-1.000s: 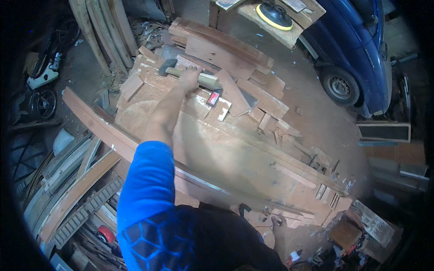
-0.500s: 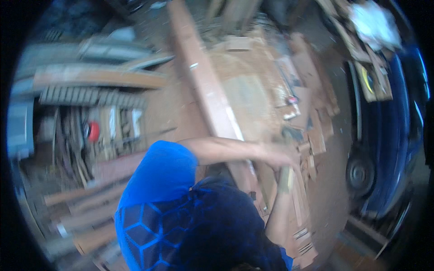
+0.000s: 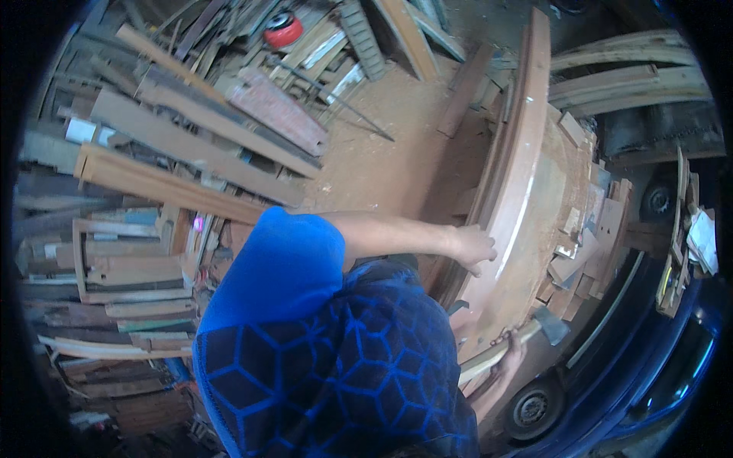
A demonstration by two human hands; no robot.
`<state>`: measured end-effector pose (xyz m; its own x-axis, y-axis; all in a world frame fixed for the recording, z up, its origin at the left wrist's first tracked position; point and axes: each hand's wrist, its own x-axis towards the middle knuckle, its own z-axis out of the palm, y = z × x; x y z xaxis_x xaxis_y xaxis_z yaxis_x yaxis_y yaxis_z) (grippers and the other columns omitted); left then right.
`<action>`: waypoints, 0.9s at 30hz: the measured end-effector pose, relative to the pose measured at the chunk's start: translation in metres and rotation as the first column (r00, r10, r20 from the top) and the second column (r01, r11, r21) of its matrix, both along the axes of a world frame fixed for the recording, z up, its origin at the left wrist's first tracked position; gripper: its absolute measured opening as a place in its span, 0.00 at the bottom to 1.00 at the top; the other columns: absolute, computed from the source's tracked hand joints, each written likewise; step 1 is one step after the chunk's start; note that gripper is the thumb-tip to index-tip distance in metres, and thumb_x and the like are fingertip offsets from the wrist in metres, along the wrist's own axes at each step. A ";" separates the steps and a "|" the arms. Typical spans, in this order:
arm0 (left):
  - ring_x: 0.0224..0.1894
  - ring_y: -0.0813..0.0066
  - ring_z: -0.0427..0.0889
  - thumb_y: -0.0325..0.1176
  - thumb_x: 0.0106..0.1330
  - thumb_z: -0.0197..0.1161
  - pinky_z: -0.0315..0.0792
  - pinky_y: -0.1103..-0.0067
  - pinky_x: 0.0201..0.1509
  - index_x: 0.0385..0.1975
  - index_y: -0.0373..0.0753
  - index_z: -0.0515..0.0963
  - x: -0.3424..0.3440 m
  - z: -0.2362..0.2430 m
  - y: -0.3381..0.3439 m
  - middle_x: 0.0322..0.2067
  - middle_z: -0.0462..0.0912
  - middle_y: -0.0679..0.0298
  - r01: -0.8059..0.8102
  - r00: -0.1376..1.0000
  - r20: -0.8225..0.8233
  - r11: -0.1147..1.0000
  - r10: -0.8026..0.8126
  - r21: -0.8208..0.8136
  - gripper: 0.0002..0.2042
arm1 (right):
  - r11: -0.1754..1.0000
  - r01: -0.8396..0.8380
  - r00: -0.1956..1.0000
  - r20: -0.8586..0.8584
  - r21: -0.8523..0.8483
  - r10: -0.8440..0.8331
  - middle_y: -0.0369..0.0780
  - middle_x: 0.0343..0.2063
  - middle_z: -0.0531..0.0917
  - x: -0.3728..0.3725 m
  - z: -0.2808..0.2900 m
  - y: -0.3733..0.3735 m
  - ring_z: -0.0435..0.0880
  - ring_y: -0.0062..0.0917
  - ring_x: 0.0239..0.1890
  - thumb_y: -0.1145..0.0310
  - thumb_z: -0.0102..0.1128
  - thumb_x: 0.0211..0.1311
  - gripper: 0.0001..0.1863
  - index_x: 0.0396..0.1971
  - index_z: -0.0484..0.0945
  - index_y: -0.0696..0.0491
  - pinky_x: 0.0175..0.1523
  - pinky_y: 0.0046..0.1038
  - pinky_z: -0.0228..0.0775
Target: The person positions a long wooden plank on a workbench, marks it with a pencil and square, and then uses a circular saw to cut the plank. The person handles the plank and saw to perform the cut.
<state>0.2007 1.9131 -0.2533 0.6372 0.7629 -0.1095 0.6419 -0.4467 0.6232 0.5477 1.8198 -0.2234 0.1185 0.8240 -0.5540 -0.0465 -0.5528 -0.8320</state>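
Observation:
A long, planed wooden beam (image 3: pixel 510 206) runs from the far side down toward my body. My left hand (image 3: pixel 473 248) lies on its upper face with the fingers apart, holding nothing. Lower and to the right, my right hand (image 3: pixel 510 357) is closed around the pale wooden handle of a hatchet (image 3: pixel 553 327). The hatchet's grey metal head points up and right, beyond the beam's right side and apart from it. Part of the handle is hidden by my fingers. A small dark metal piece (image 3: pixel 456 307) shows at the beam's near left edge.
Right of the beam is a wooden work surface (image 3: pixel 546 229) with offcuts (image 3: pixel 584 263) along its far edge. A blue vehicle (image 3: pixel 611 397) stands at the right. Stacked planks (image 3: pixel 191 145) and a wooden frame (image 3: pixel 80 263) fill the left. A red round object (image 3: pixel 283 30) sits among wood.
My view has swung round, so the beam now lies farther right. My left hand, earlier close to my right hand and the handle, is now on the beam. The hatchet head has come into clear sight.

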 end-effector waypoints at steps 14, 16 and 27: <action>0.44 0.67 0.82 0.46 0.53 0.69 0.72 0.68 0.46 0.36 0.44 0.82 -0.032 0.145 -0.249 0.37 0.81 0.66 0.016 0.986 -0.148 0.836 0.079 0.548 0.15 | 0.203 -0.928 0.335 0.462 0.313 0.821 0.43 0.40 0.82 -0.153 0.112 -0.150 0.81 0.33 0.41 0.73 0.75 0.48 0.16 0.37 0.80 0.56 0.48 0.36 0.72; 0.43 0.67 0.82 0.44 0.53 0.68 0.71 0.69 0.46 0.31 0.45 0.83 -0.038 0.155 -0.279 0.34 0.82 0.68 0.012 0.983 -0.158 0.821 0.096 0.571 0.11 | 0.073 -0.957 0.171 0.345 0.280 0.923 0.40 0.35 0.82 -0.182 0.143 -0.168 0.81 0.33 0.40 0.72 0.77 0.45 0.16 0.34 0.80 0.56 0.48 0.35 0.72; 0.43 0.55 0.84 0.45 0.54 0.69 0.75 0.59 0.44 0.41 0.42 0.78 -0.121 0.212 -0.410 0.36 0.83 0.58 0.002 0.989 -0.143 0.980 0.027 0.198 0.18 | -0.161 -0.977 -0.154 0.061 0.141 0.986 0.34 0.24 0.79 -0.263 0.211 -0.257 0.76 0.22 0.27 0.68 0.77 0.52 0.13 0.25 0.78 0.55 0.37 0.30 0.71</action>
<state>0.0798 1.5032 -0.0412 0.6161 0.7864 -0.0459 0.7248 -0.5431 0.4239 0.2848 1.5629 -0.0122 -0.9055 0.0053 -0.4244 0.4236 0.0748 -0.9028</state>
